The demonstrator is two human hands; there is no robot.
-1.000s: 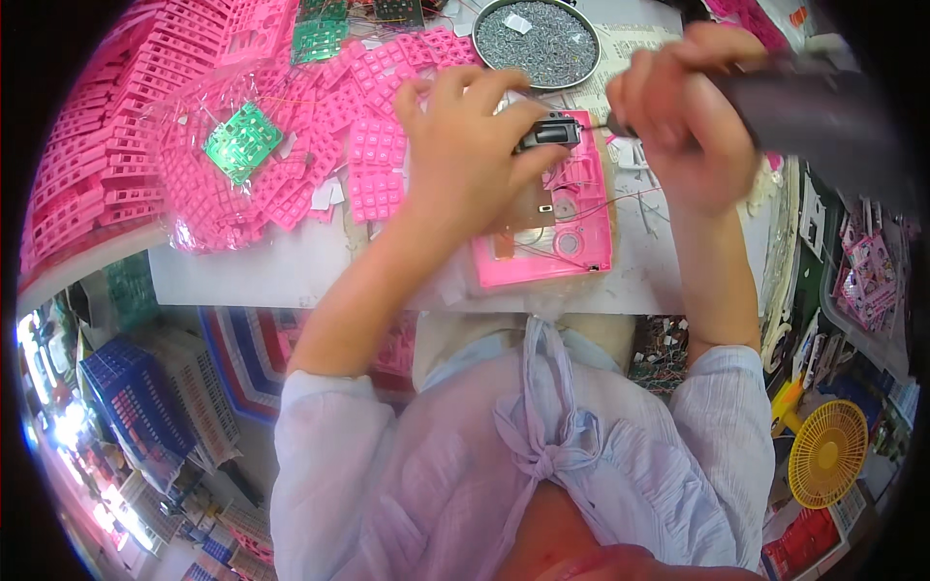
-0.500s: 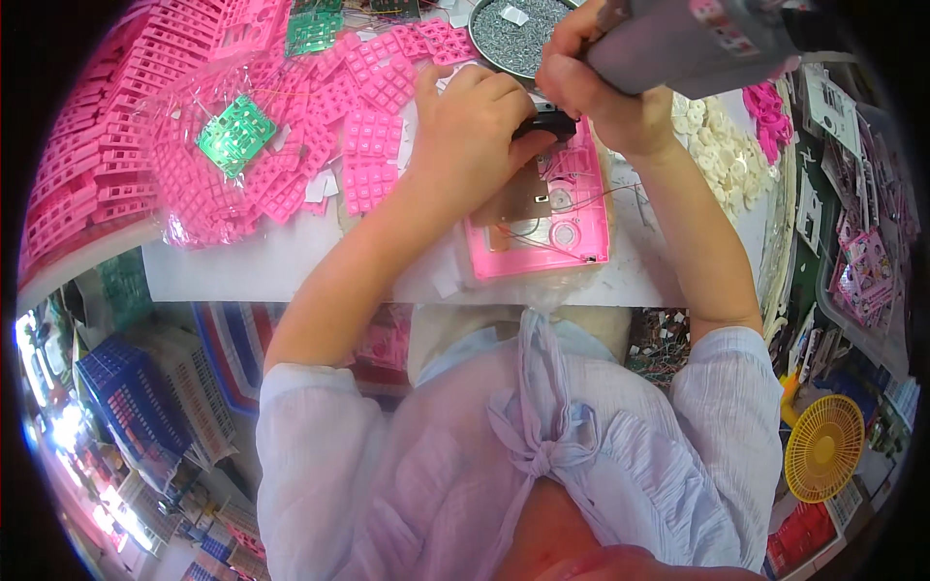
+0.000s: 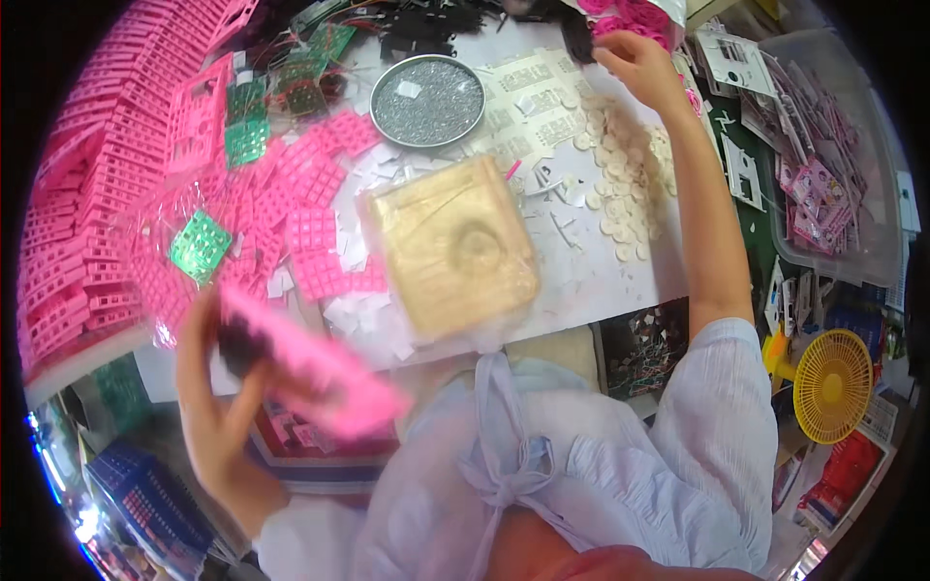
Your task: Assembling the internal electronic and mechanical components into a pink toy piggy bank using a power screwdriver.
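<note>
Nearest me, my left hand (image 3: pixel 218 363) is clenched around a blurred pink plastic casing (image 3: pixel 310 363) with a dark part at its upper-left end — held off the table's near edge, long axis running down-right from my fingers. Beyond it lies a tan square work pad (image 3: pixel 453 247), then a round metal tray of small silvery parts (image 3: pixel 427 100). Farthest, my right hand (image 3: pixel 635 53) reaches a heap of pink pieces (image 3: pixel 630 15) — whether it grips anything, I cannot tell.

a round metal tray of silvery bits (image 3: pixel 427 101) sits on the white worktop (image 3: pixel 591 281), with a tan square pad (image 3: pixel 453 249) near it. green circuit boards (image 3: pixel 200 245) lie among pink plastic grids (image 3: pixel 315 232). a yellow fan (image 3: pixel 831 383) stands far right.
</note>
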